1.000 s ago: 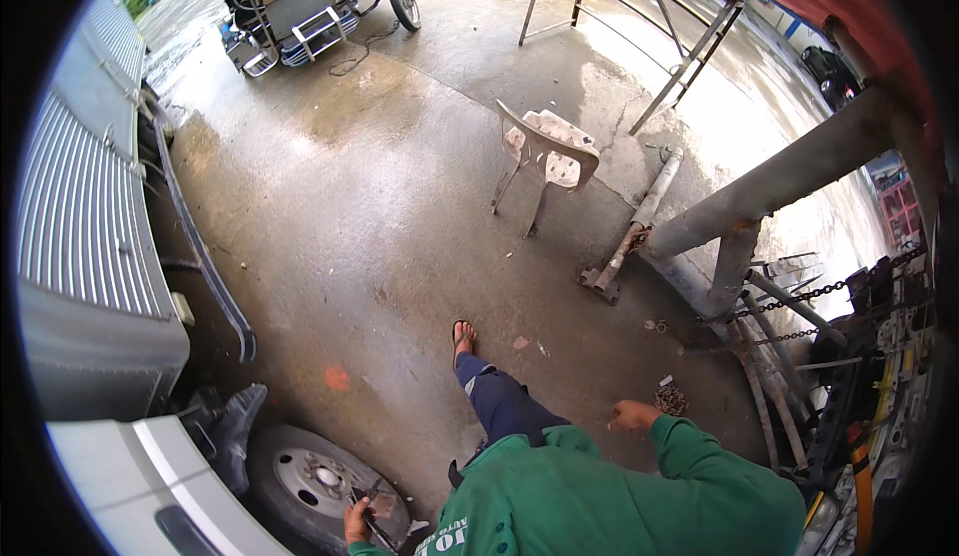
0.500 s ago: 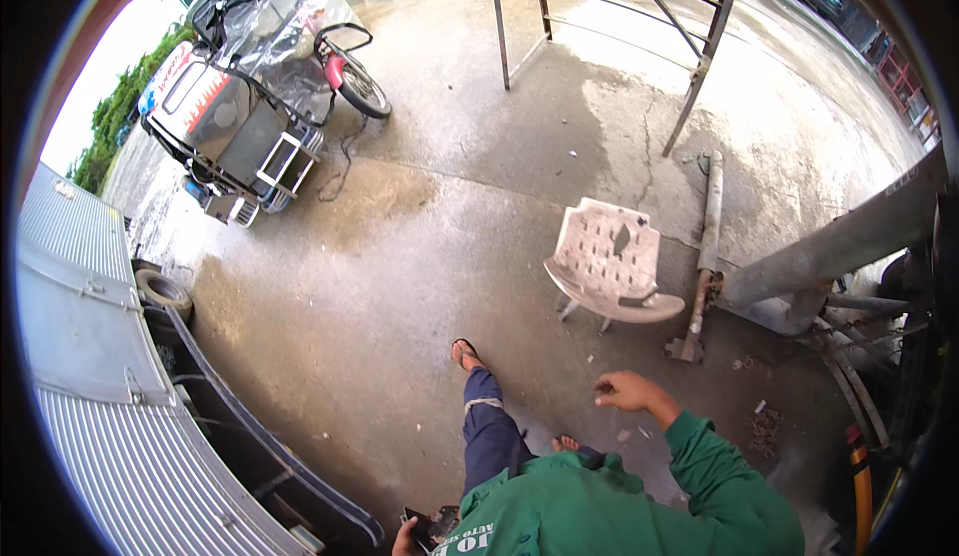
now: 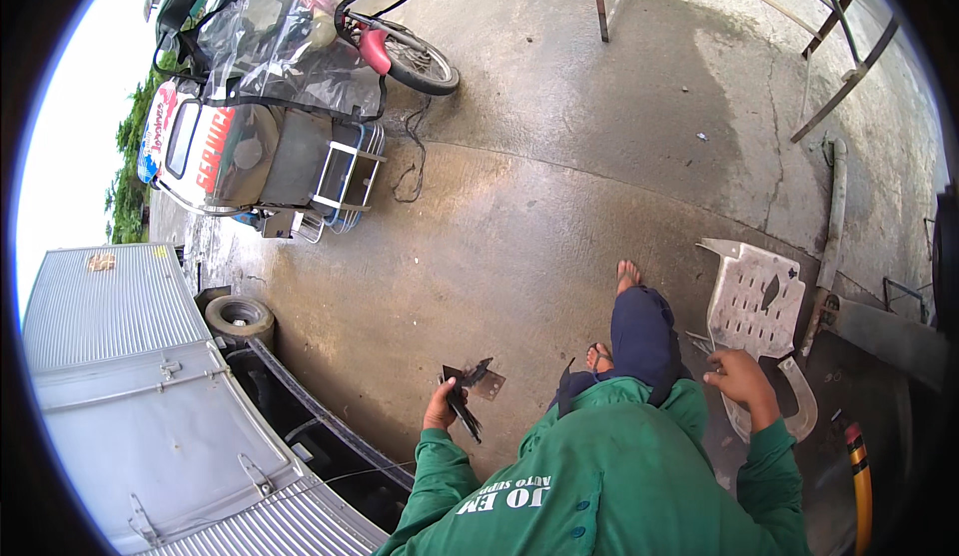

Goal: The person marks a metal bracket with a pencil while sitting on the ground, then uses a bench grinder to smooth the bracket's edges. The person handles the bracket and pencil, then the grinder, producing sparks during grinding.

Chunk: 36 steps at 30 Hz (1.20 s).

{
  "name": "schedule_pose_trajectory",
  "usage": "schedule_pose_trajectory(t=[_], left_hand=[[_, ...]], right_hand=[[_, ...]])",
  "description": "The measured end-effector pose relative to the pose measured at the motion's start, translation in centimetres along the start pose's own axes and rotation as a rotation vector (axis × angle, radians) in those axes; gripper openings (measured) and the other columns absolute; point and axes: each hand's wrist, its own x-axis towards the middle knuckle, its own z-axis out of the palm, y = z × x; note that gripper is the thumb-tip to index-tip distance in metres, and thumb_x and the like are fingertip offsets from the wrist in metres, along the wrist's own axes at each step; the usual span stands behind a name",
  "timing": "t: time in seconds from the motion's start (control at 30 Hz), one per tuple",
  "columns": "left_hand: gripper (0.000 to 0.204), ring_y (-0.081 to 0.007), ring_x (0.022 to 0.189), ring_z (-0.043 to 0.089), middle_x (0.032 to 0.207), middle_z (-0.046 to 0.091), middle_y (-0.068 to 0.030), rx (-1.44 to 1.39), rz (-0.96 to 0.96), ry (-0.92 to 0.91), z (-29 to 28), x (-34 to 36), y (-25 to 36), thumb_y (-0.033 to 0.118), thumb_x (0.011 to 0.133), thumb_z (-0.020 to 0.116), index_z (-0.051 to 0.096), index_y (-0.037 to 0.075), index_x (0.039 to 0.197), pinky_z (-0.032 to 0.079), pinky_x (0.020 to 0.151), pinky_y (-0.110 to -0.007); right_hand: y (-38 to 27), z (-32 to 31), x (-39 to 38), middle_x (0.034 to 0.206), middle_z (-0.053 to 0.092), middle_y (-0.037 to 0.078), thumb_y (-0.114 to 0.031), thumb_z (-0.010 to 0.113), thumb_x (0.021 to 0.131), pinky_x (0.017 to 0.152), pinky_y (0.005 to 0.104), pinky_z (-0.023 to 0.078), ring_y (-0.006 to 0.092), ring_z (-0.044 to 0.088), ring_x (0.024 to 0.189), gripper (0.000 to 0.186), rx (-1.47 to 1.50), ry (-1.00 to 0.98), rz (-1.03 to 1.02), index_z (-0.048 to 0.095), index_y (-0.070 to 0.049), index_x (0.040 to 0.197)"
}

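Low in the middle of the head view, my left hand (image 3: 440,406) is closed round a dark metal bracket (image 3: 486,380). The bracket has angled flat pieces and a rusty plate with holes, held out over the concrete floor. My right hand (image 3: 741,381) hangs by my right side with its fingers curled in; what they hold, if anything, is hidden. Just past it stands a dirty white plastic chair (image 3: 756,296) with a slotted surface. From this angle the hand partly overlaps the chair, and I cannot tell whether they touch.
A truck-like grey metal body (image 3: 130,386) runs along the left, with a tyre (image 3: 239,316) by it. Farther off stands a motor tricycle (image 3: 260,156) with a clear plastic cover. Metal railing (image 3: 849,76), a pipe (image 3: 837,206) and a yellow-black pole (image 3: 857,486) are on the right.
My view has turned left, and the chair now shows farther right. My left hand with the bracket has come up into fuller view. My feet have changed place in a step.
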Motion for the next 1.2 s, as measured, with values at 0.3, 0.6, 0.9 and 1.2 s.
schedule_pose_trajectory(t=[0.3,0.6,0.9,1.2], left_hand=[[0.06,-0.0207,0.072,0.064,0.081,0.068,-0.0097,-0.03,0.149,0.01,11.3,21.4,31.9,0.045,0.089,0.069,0.063,0.002,0.129,0.054,0.069,-0.034],[0.05,-0.0177,0.066,0.062,0.087,0.066,-0.0062,-0.309,0.137,0.086,25.0,39.6,62.6,0.05,0.089,0.069,0.067,0.005,0.111,0.051,0.056,-0.032],[0.041,-0.0125,0.063,0.06,0.077,0.064,-0.0014,-0.111,0.305,0.12,42.4,66.5,98.3,0.042,0.087,0.075,0.068,0.007,0.107,0.047,0.056,-0.027],[0.069,-0.022,0.076,0.064,0.091,0.069,-0.0127,-0.296,0.469,-0.397,67.5,85.5,136.3,0.053,0.094,0.06,0.057,-0.005,0.133,0.051,0.07,-0.034]], right_hand=[[-11.6,-20.6,34.4,0.104,0.072,0.024,-0.027,0.08,0.079,0.088,0.0476,0.054,0.0405,0.07,0.1,0.042,-0.344,0.031,0.042,0.073,0.0,0.111],[-34.0,-52.0,61.4,0.104,0.073,0.025,-0.024,0.078,0.083,0.085,0.042,0.057,0.0365,0.073,0.098,0.046,-0.128,0.083,-0.029,0.07,0.006,0.117],[-38.9,-61.2,84.4,0.101,0.075,0.022,-0.025,0.078,0.085,0.079,0.0406,0.057,0.0339,0.073,0.089,0.042,-0.051,-0.075,0.374,0.072,0.007,0.111],[-56.1,-76.6,105.3,0.086,0.073,0.01,-0.012,0.066,0.093,0.06,0.0371,0.056,0.0214,0.068,0.068,0.021,0.429,-0.044,0.511,0.072,0.003,0.108]])
